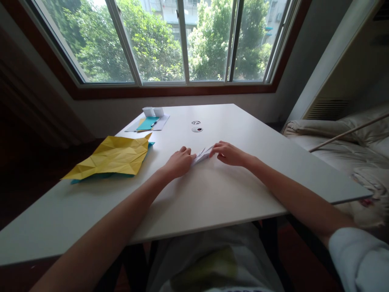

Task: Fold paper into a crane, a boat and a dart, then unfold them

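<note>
My left hand (181, 161) is holding the left end of a folded white paper (203, 155), its fingers curling in and its thumb lying against the fold. My right hand (229, 154) is gripping the other end, its fingers bending down narrowly onto the edge. The paper is sitting between my two hands, slanting upward to the right, low over the middle of the white worktop (194, 207). My forearms are reaching in from the near edge, and a pale sleeve (358, 257) is covering my upper right arm.

Just beyond the paper, two round fittings (197, 129) are showing in the worktop, one behind the other. To the left of my left hand, a big creased yellow sheet (117, 156) is spreading out, with teal (151, 145) peeking from under its edges. Farther back on the left, a pen (155, 121) is lying on a small teal sheet (148, 123), which is resting on other papers, and a folded white piece (152, 111) is standing behind them.

Past the worktop, trees (152, 44) are filling much of the window (186, 83). Off to the right, a stick (346, 134) is slanting across a pale sofa (328, 146).
</note>
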{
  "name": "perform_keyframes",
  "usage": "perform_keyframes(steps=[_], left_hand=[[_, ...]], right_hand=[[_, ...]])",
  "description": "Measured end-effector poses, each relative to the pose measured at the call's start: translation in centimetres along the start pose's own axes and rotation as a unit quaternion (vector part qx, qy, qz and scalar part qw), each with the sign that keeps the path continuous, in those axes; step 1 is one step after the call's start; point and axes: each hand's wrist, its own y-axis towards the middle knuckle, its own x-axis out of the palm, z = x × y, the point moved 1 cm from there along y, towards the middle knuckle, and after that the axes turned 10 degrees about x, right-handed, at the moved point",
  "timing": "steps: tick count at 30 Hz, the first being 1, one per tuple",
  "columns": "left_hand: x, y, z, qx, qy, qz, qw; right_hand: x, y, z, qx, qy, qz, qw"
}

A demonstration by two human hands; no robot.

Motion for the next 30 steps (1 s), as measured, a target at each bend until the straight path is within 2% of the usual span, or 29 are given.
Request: perform_keyframes(steps=[6,16,26,30], left_hand=[[0.5,0.0,-0.4,0.000,-0.034,0.007,0.999],[0.0,0.0,0.8,0.013,-0.105,0.023,0.994],[-0.4,0.3,1.4,0.084,-0.183,0.075,0.977],[0.0,0.7,1.2,0.098,-0.213,0.108,0.966]], right_hand=[[0.8,-0.2,0.0,-0.030,0.025,-0.016,0.999],[1.7,-0.2,0.7,0.015,0.017,-0.035,0.999],[2.0,0.1,0.9,0.048,0.061,0.000,0.997],[2.5,0.3,1.0,0.065,0.076,0.021,0.995]])
